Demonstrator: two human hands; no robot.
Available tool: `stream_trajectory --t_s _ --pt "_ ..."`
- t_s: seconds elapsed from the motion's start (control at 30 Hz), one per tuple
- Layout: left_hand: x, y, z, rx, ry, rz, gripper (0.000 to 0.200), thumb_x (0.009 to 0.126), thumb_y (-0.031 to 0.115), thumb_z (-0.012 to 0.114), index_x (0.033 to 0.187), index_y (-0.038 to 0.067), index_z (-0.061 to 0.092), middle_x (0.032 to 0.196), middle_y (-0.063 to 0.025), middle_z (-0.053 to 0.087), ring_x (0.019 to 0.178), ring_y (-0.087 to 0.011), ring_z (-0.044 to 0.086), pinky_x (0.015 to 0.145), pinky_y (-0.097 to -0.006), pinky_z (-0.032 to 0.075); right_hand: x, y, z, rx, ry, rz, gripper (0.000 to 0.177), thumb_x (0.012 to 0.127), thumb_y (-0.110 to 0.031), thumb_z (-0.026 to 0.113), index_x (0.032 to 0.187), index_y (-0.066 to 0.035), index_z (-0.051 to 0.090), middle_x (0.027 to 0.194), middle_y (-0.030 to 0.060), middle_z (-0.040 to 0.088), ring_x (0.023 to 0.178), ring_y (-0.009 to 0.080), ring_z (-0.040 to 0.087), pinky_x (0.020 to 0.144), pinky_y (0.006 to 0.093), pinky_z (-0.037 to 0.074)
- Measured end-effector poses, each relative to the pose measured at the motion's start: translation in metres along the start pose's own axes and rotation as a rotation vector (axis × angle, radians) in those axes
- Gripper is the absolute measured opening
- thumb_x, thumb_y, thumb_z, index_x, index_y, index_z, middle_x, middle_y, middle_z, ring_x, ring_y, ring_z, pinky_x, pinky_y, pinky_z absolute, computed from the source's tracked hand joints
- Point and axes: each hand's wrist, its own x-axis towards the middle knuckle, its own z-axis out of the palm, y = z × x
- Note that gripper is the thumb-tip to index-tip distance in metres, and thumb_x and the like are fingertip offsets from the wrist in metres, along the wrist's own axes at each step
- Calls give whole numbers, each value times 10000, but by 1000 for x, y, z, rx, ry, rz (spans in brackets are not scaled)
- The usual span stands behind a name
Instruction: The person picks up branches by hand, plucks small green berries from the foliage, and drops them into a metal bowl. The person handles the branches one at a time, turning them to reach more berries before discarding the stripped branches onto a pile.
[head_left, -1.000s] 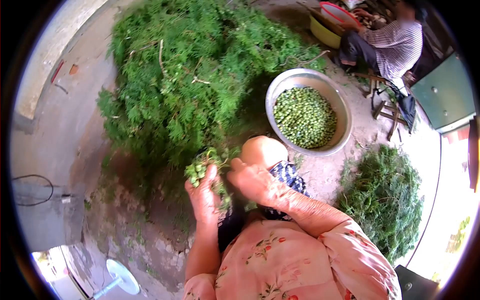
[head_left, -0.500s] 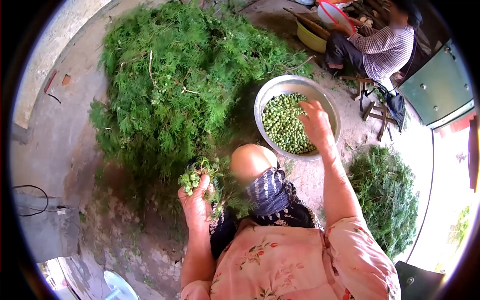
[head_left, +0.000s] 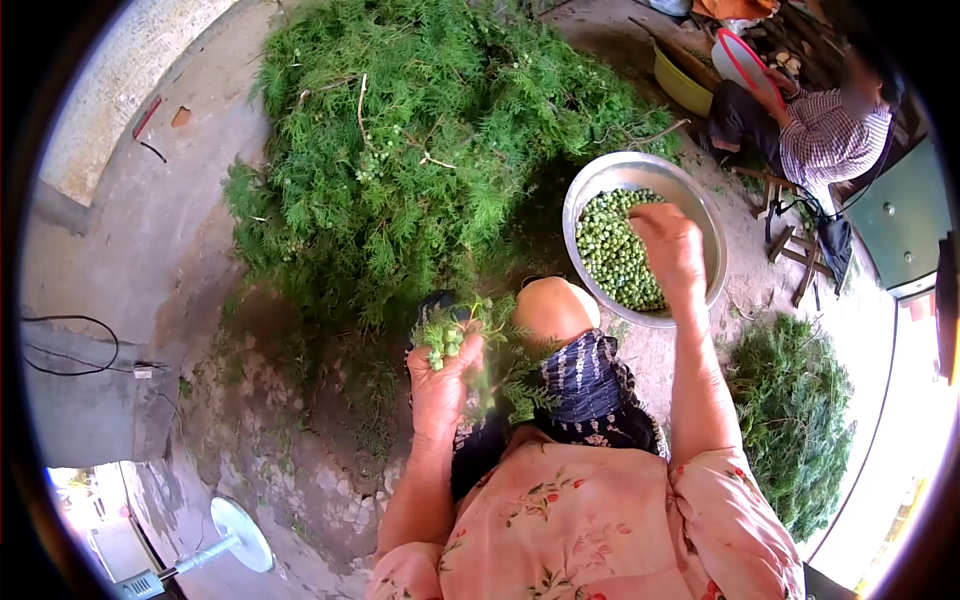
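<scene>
My left hand (head_left: 442, 385) is closed around a green sprig (head_left: 436, 335) with pale round fruits, held in front of my knees. My right hand (head_left: 672, 250) is over the metal basin (head_left: 712, 215), its fingers bent together above the green fruits (head_left: 612, 245); whether anything is between them is too small to tell. Beyond my left hand lies a large heap of leafy branches (head_left: 400, 150) on the ground.
A smaller pile of branches (head_left: 790, 420) lies at the right. At the upper right a person (head_left: 830, 135) sits holding a red-rimmed basin (head_left: 742, 62), near a yellow-green tub (head_left: 682, 85) and a wooden stool (head_left: 800, 250). A fan (head_left: 240, 535) stands at the lower left.
The whole view has shifted, so most things appear further right. My right hand remains over the basin with its fingers drawn in more. My left hand still holds the sprig.
</scene>
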Motion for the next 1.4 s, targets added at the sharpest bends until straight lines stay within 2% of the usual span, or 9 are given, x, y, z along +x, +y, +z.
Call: stream_trajectory --t_s 0.17,0.3,0.53,0.67,0.83,1.0,1.13,1.27,1.4 --pt "2 -2 -2 103 -63 -9 119 747 35 704 857 70 680 808 -35 672 597 -82 568 531 -213 451 -29 -72 58 305 -483 -402 322 761 11 591 1074 -64 613 1096 140 591 1059 258 547 885 320 447" --pt "-1 2 -4 59 -46 -36 85 745 64 716 810 72 662 700 4 633 561 -76 554 514 -195 438 -37 -101 74 140 -619 -300 181 775 -111 619 952 -140 643 917 32 626 851 225 609 691 305 502" --pt "1 12 -1 -6 -43 -51 133 761 3 668 880 29 615 744 -38 612 575 -146 562 537 -260 456 -38 -103 79 94 -507 -287 70 796 -163 607 845 -121 633 813 35 601 774 241 604 637 320 490" --pt "3 10 -6 -91 -28 -42 180 774 19 656 944 57 612 842 -55 642 691 -169 612 601 -292 515 -38 -102 77 82 -491 -218 72 801 -170 606 851 -128 634 828 34 604 773 243 605 638 318 489" --pt "0 27 11 -95 0 -66 152 781 9 645 919 71 631 864 -50 647 723 -123 597 582 -248 495 -33 -95 85 245 -404 -252 38 736 -53 611 773 -43 614 739 108 588 764 310 560 678 397 451" --pt "24 28 25 -87 -61 34 132 784 19 648 898 85 649 886 -34 655 686 -101 585 570 -224 469 -13 -93 72 292 -409 -181 134 728 -53 627 862 -42 626 791 129 589 821 327 566 715 387 457" --pt "39 47 57 -25 -59 160 126 804 23 625 915 79 644 857 -9 653 677 -78 571 563 -212 450 9 -103 54 149 -89 -330 265 717 -6 643 979 -9 604 894 131 596 825 292 583 738 326 463" --pt "63 55 81 15 -79 243 118 821 23 595 920 70 639 812 12 637 641 -61 550 521 -202 424 31 -121 48 315 69 -435 202 676 12 670 868 -26 619 808 116 601 781 292 584 692 347 477" --pt "101 56 89 58 -115 242 112 825 57 620 935 82 623 882 9 639 721 -84 571 550 -237 457 56 -124 59 292 -80 -267 229 670 8 683 886 -6 609 820 128 571 742 286 593 657 324 482"
